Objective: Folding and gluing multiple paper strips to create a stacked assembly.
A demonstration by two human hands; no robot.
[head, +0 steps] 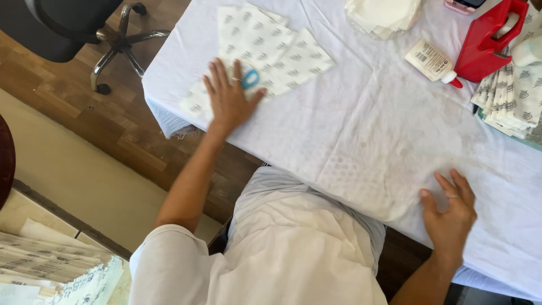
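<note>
Left hand (228, 99) lies flat, fingers spread, palm down on a fanned pile of white printed paper sheets (271, 51) at the far left end of the table, gripping nothing; a small blue round thing (250, 78) sits under/by its fingers, can't tell what it is. Right hand (450, 212) is open too, fingers loosely spread, resting on the white tablecloth (367, 124) near the table's near edge, holding nothing, well apart from the left. Far right: red tape dispenser (485, 39), white glue bottle w/ red tip (432, 61) just beside it, and a 2nd stack of printed sheets (511, 96). Stack of plain cream sheets (384, 14) at top. Black office chair (84, 28) off to the left on wood floor.
</note>
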